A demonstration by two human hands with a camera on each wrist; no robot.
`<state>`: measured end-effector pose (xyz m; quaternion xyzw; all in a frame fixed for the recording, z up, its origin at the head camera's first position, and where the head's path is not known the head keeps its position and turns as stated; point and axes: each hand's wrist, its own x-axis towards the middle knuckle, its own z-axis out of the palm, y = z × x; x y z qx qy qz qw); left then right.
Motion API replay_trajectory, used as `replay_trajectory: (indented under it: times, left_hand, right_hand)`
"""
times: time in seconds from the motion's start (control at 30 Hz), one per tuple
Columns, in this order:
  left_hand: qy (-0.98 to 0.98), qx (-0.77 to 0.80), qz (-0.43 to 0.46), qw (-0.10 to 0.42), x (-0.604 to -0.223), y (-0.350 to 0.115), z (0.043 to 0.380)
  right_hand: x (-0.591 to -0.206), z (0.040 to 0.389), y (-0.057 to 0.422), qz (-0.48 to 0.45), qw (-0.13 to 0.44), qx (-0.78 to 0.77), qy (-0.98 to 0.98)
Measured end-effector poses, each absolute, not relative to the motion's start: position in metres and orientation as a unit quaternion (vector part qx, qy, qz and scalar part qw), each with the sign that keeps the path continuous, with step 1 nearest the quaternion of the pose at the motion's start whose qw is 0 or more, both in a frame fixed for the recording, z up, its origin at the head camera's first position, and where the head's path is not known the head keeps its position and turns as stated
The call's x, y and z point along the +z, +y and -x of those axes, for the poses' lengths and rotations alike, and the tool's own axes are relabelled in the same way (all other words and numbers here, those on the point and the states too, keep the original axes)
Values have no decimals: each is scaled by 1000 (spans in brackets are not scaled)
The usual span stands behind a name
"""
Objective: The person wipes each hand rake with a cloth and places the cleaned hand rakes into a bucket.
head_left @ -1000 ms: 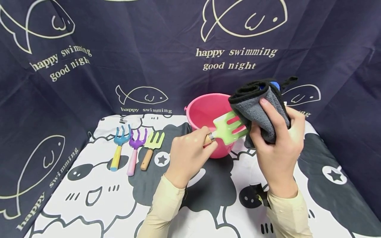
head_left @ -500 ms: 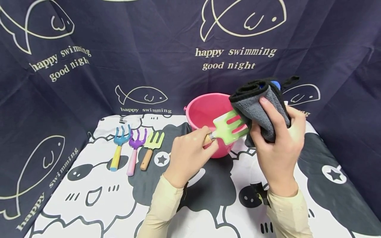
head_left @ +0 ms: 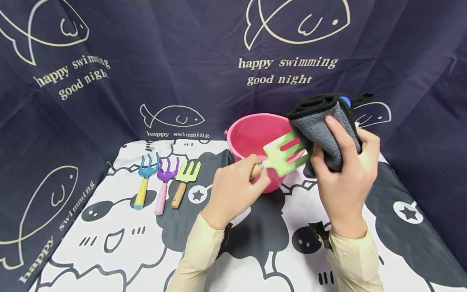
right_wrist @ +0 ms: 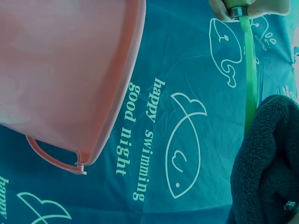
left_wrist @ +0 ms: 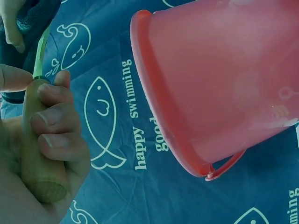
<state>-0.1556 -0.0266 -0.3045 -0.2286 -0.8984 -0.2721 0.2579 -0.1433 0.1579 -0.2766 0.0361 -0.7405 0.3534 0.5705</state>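
Note:
My left hand (head_left: pixel 233 188) grips the wooden handle (left_wrist: pixel 39 140) of a light green garden fork (head_left: pixel 281 156), its tines pointing right. In my right hand (head_left: pixel 348 178) is a rolled grey cloth (head_left: pixel 321 127) with black edging and a bit of blue at the top. The cloth's lower left side overlaps the tips of the fork's tines. In the right wrist view, the cloth (right_wrist: pixel 266 163) lies against the green fork blade (right_wrist: pixel 251 70), which shows edge-on. Both hands are raised in front of a pink bucket (head_left: pixel 248 134).
Left of the hands, three small garden forks lie side by side on the patterned cloth: a blue one with a yellow handle (head_left: pixel 142 192), a purple one with a pink handle (head_left: pixel 160 198), and a green one with a wooden handle (head_left: pixel 178 194). A dark fish-printed curtain (head_left: pixel 204 81) hangs behind.
My right hand with the cloth has shifted slightly right along the fork, uncovering a little more of the tines. The left hand with the fork has barely moved.

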Motion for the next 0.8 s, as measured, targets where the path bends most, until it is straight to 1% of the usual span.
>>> replay_trajectory:
  times: [0.13,0.3,0.43,0.8]
  left_hand:
    - [-900,-282,227,243,-304,-26,157]
    - [-908,-297,202,214,-305,-26,158]
    - [-911,-306,184,205,-305,-27,160]
    - [-916,-296,201,180,-302,-28,158]
  right_hand:
    - [-274,143,160,-26,576,353,-737]
    - [-271,140,159,-15,584,356,-729]
    - [-268,138,157,-16,592,365,-719]
    - [-263,130,149,-16,607,387,-694]
